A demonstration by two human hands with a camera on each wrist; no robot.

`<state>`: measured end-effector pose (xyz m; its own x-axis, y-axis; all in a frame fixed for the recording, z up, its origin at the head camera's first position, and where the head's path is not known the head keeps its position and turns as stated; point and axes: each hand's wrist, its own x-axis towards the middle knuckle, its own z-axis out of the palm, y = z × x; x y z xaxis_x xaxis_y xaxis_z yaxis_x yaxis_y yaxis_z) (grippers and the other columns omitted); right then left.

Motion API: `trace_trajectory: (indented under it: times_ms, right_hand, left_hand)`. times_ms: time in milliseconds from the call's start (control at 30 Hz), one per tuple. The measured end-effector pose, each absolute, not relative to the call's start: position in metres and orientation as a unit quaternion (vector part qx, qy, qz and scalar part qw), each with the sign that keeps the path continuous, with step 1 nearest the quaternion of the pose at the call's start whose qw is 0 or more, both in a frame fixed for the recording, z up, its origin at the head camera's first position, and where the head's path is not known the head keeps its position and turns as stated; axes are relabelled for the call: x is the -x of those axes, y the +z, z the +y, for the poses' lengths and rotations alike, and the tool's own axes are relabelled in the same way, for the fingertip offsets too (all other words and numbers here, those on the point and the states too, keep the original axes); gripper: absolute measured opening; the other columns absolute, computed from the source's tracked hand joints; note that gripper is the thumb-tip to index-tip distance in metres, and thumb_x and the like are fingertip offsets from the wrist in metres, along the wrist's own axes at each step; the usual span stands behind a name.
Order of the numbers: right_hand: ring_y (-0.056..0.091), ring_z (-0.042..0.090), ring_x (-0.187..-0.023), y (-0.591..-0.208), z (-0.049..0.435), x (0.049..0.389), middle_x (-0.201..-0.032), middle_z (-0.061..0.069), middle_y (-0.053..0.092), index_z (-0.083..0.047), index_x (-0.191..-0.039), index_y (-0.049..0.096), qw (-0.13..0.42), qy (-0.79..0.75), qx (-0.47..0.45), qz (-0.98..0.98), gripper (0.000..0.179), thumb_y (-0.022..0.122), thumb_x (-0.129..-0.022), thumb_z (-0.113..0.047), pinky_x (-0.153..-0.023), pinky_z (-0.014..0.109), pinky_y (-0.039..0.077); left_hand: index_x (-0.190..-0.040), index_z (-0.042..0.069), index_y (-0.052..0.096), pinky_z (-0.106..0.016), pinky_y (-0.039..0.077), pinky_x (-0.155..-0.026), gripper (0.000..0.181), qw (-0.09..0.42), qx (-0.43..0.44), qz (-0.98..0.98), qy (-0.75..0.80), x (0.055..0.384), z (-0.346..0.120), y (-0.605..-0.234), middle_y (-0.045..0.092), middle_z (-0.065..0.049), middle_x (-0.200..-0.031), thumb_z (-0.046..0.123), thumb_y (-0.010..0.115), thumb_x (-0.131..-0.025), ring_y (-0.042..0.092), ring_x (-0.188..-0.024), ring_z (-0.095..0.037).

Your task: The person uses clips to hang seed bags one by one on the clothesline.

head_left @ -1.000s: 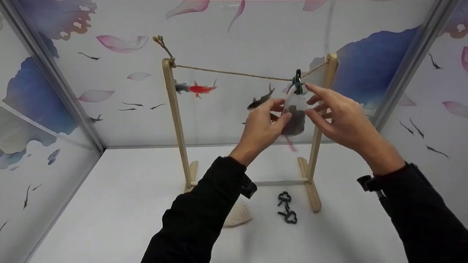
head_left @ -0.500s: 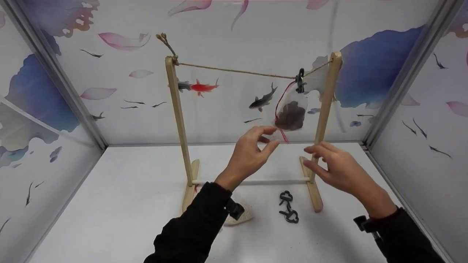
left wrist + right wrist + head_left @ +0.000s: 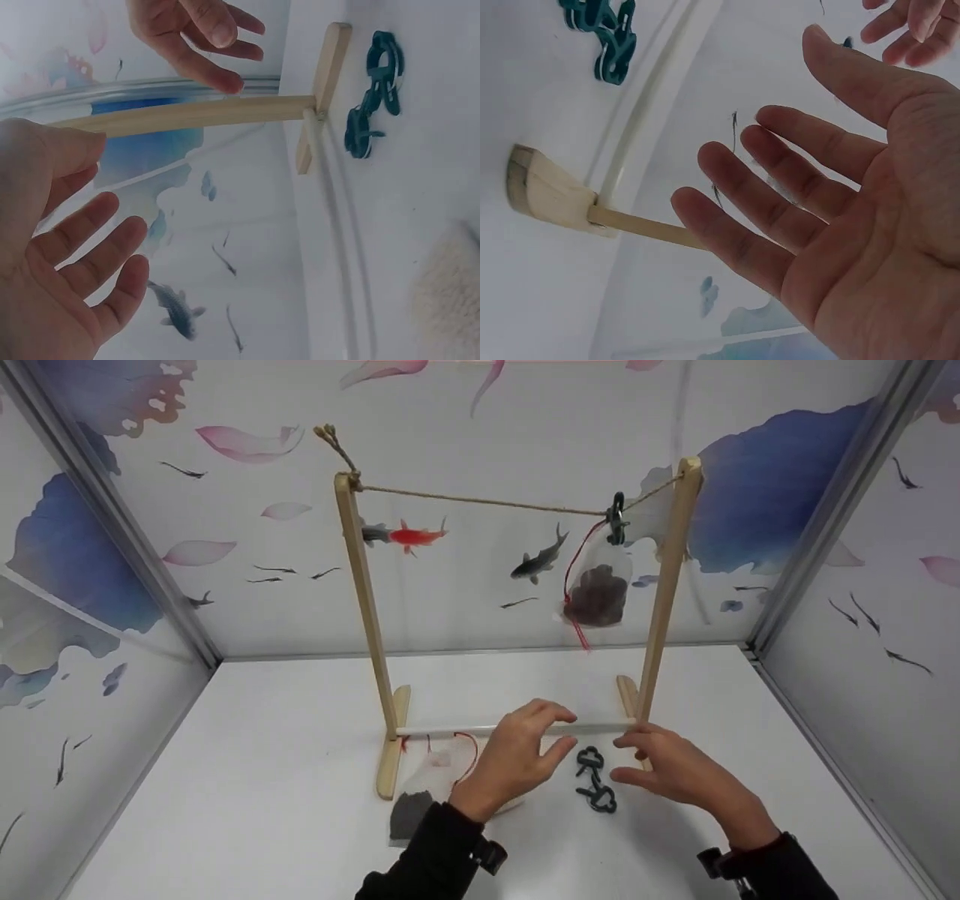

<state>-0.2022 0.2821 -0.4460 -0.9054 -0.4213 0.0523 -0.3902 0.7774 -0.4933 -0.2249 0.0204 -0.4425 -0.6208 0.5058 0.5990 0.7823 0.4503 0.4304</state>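
My left hand (image 3: 517, 754) is in the air by the frame's low crossbar, fingers and thumb apart, holding nothing. To its right, my right hand (image 3: 679, 769) hovers beside the right post with loosely bent fingers. On the table between them lie dark green plastic clips (image 3: 596, 780), linked end to end. A similar clip (image 3: 616, 519) grips the rope (image 3: 480, 500) near its right end. From it hangs a sheer drawstring bag (image 3: 600, 592) with dark contents and a red cord. Another sheer bag (image 3: 411, 814) with dark grey contents lies left of my left wrist, partly covered by the sleeve.
A wooden frame (image 3: 364, 607) with two upright posts and a white crossbar (image 3: 450, 730) stands on the white table (image 3: 285, 757). A bag of pale grains (image 3: 454, 292) lies mostly hidden behind my left wrist. Printed wall panels (image 3: 465, 442) enclose the table.
Both hands have come away from the hanging bag and dropped toward the table and the clips. The bag now hangs from the clip alone. The grey-filled bag has come into view.
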Motion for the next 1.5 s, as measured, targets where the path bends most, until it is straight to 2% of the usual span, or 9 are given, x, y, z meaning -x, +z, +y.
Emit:
trace_trajectory:
  times_ms: [167, 267, 500, 667, 800, 900, 1300, 1500]
  right_hand:
    - [0.069, 0.036, -0.099, -0.464, 0.276, 0.202, -0.122, 0.021, 0.064, 0.004, -0.122, 0.068, 0.098, -0.272, 0.166, 0.943, 0.053, 0.083, -0.086, -0.032, -0.077, 0.046, 0.058]
    - [0.068, 0.035, -0.099, -0.471, 0.273, 0.198, -0.118, 0.017, 0.066, 0.004, -0.123, 0.068, 0.11, -0.277, 0.131, 0.946, 0.055, 0.085, -0.084, -0.032, -0.079, 0.047, 0.057]
    - [0.067, 0.028, -0.093, -0.491, 0.255, 0.197, -0.109, 0.013, 0.069, 0.005, -0.112, 0.072, 0.111, -0.276, 0.095, 0.95, 0.051, 0.089, -0.078, -0.028, -0.079, 0.047, 0.056]
    - [0.061, 0.017, -0.082, -0.503, 0.245, 0.195, -0.095, 0.006, 0.07, 0.002, -0.1, 0.075, 0.097, -0.257, 0.079, 0.958, 0.04, 0.092, -0.073, -0.023, -0.075, 0.043, 0.054]
    - [0.051, 0.015, -0.068, -0.505, 0.24, 0.194, -0.077, 0.0, 0.061, -0.003, -0.086, 0.071, 0.082, -0.242, 0.068, 0.964, 0.033, 0.093, -0.07, -0.022, -0.062, 0.034, 0.044]
    - [0.047, 0.016, -0.064, -0.506, 0.238, 0.195, -0.069, -0.001, 0.054, -0.006, -0.078, 0.066, 0.073, -0.225, 0.064, 0.97, 0.034, 0.095, -0.068, -0.022, -0.058, 0.032, 0.037]
    - [0.047, 0.017, -0.066, -0.508, 0.242, 0.199, -0.072, 0.0, 0.053, -0.006, -0.08, 0.065, 0.052, -0.199, 0.09, 0.974, 0.032, 0.093, -0.07, -0.016, -0.06, 0.036, 0.042]
    - [0.055, 0.015, -0.074, -0.506, 0.239, 0.199, -0.084, 0.0, 0.059, -0.007, -0.094, 0.071, 0.081, -0.203, 0.098, 0.971, 0.034, 0.092, -0.07, -0.016, -0.069, 0.039, 0.052]
  left_hand:
    - [-0.119, 0.012, 0.069, -0.023, 0.05, -0.091, 0.025, 0.174, 0.375, -0.839, -0.354, 0.219, 0.029, -0.468, 0.067, 0.001, -0.116, 0.024, 0.071, -0.098, 0.064, -0.11, -0.009]
    - [-0.12, 0.011, 0.069, -0.023, 0.05, -0.09, 0.026, 0.162, 0.367, -0.838, -0.37, 0.216, 0.037, -0.48, 0.067, 0.001, -0.116, 0.022, 0.072, -0.097, 0.064, -0.109, -0.01]
    - [-0.118, 0.011, 0.07, -0.02, 0.05, -0.087, 0.024, 0.134, 0.348, -0.841, -0.393, 0.209, 0.045, -0.5, 0.068, 0.002, -0.114, 0.021, 0.072, -0.096, 0.063, -0.103, -0.006]
    - [-0.117, 0.011, 0.071, -0.022, 0.05, -0.083, 0.024, 0.086, 0.325, -0.856, -0.393, 0.206, 0.041, -0.509, 0.069, 0.001, -0.112, 0.019, 0.072, -0.095, 0.064, -0.099, -0.01]
    - [-0.118, 0.01, 0.071, -0.024, 0.05, -0.084, 0.025, 0.051, 0.316, -0.869, -0.377, 0.206, 0.039, -0.511, 0.068, 0.002, -0.113, 0.021, 0.073, -0.095, 0.065, -0.102, -0.014]
    - [-0.118, 0.011, 0.071, -0.024, 0.05, -0.085, 0.026, 0.031, 0.315, -0.879, -0.357, 0.207, 0.038, -0.511, 0.069, 0.002, -0.112, 0.02, 0.074, -0.094, 0.065, -0.104, -0.014]
    - [-0.116, 0.015, 0.073, -0.025, 0.05, -0.088, 0.029, -0.015, 0.294, -0.905, -0.307, 0.21, 0.04, -0.513, 0.068, 0.001, -0.111, 0.022, 0.077, -0.088, 0.063, -0.102, -0.008]
    - [-0.12, 0.01, 0.07, -0.026, 0.05, -0.087, 0.037, -0.017, 0.282, -0.912, -0.298, 0.21, 0.031, -0.516, 0.068, -0.001, -0.111, 0.022, 0.079, -0.087, 0.063, -0.101, -0.01]
